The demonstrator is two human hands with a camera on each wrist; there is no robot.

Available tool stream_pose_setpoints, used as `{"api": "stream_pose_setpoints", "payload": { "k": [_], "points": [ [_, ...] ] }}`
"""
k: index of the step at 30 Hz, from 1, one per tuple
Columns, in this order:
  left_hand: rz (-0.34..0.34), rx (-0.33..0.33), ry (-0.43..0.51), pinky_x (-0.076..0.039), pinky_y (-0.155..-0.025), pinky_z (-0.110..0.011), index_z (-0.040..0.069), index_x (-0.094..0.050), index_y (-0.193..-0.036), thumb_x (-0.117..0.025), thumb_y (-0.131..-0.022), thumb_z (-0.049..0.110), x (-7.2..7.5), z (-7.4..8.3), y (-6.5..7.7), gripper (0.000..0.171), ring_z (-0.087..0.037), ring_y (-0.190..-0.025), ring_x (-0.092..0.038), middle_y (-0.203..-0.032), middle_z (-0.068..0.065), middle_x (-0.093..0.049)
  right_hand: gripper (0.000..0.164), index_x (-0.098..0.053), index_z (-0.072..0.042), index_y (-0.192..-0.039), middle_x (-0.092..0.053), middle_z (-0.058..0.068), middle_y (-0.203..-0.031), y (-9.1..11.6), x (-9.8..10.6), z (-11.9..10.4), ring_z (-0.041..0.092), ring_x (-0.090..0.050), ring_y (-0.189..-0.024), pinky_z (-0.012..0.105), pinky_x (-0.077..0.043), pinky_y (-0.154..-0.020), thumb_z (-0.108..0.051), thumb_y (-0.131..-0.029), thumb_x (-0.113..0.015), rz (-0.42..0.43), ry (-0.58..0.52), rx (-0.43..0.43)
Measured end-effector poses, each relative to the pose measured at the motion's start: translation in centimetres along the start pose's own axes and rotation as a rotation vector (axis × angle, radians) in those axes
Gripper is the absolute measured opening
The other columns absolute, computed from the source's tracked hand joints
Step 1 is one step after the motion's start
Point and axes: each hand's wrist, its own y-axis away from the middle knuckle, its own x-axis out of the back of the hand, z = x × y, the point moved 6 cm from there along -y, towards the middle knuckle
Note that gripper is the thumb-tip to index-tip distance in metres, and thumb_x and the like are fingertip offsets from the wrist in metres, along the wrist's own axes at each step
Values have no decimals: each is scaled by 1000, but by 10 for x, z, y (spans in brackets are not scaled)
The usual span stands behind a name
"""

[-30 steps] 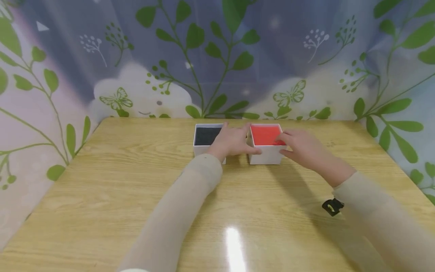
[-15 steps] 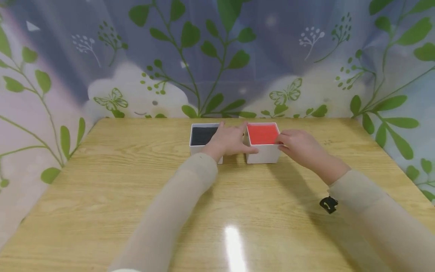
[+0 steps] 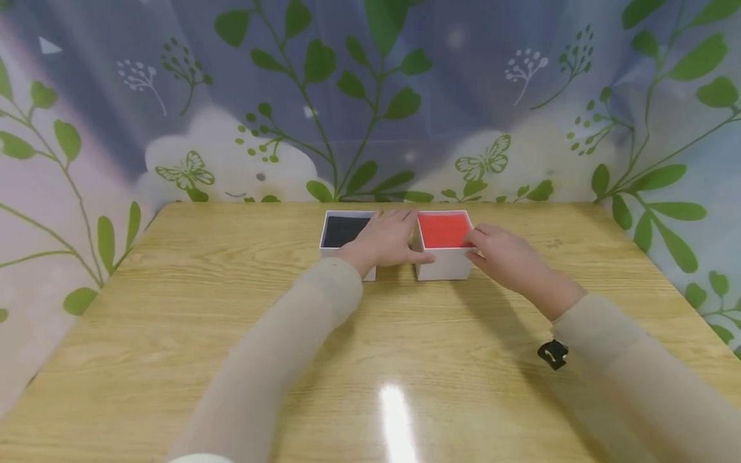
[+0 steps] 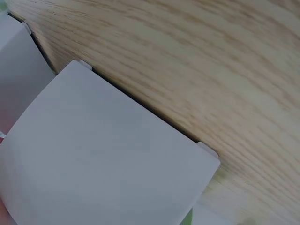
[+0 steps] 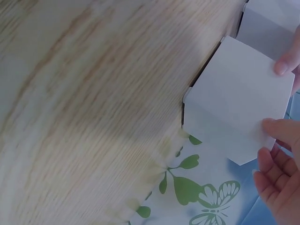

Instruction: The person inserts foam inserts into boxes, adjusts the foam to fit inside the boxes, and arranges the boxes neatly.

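Note:
Two white open-topped boxes stand side by side with a narrow gap. Bright red material (image 3: pixel 444 229) fills the right-hand white box (image 3: pixel 442 265); black material (image 3: pixel 344 231) fills the left-hand white box (image 3: pixel 370 272). My left hand (image 3: pixel 384 239) reaches over the black-filled box and grips the left side of the red-filled one, its thumb on the front wall. With thumb in front, my right hand (image 3: pixel 509 260) pinches the right edge near the rim. In the right wrist view, the right thumb (image 5: pixel 276 129) presses that box's front wall (image 5: pixel 239 89). The left wrist view mostly shows the black-filled box (image 4: pixel 103 150).
Both boxes stand near the back of a wooden table (image 3: pixel 220 283), close to a leaf-patterned curtain (image 3: pixel 231 148). A small black device (image 3: pixel 552 354) shows beside the right sleeve.
The right fingertips have drawn from over the red material to the box's right edge. My left hand keeps its place. The whole head view has shifted slightly.

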Motion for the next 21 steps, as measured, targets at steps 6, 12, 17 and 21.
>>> {"api": "stream_pose_setpoints", "payload": {
  "k": [6,12,17,21],
  "points": [
    [-12,-14,-9,-13,-111,-49,9,-15,-150,-46,-79,74,4,2,2,102,-25,-139,-18,-153,-5,-20,16,-66,0,-97,-57,9,-85,-3,2,-2,23,-55,-73,36,-49,-65,-3,-82,-69,9,2,29],
    [22,7,0,-15,-110,-49,10,-18,-150,-40,-77,79,5,5,-2,103,-23,-139,-19,-152,-4,-22,15,-67,1,-96,-56,8,-83,-2,1,1,21,-52,-71,34,-48,-64,-3,-82,-70,14,3,23],
    [31,27,31,-15,-110,-50,12,-19,-150,-35,-74,83,3,5,-3,105,-23,-139,-19,-152,-3,-23,14,-68,1,-96,-55,8,-82,-1,-1,2,20,-52,-70,33,-48,-63,-3,-82,-70,21,-3,21],
    [30,41,30,-14,-111,-49,13,-18,-150,-35,-75,83,2,6,-3,104,-22,-139,-19,-153,-2,-22,14,-67,1,-95,-55,9,-84,1,-4,3,20,-52,-69,33,-48,-62,-3,-83,-69,33,-11,0]
  ]
}}
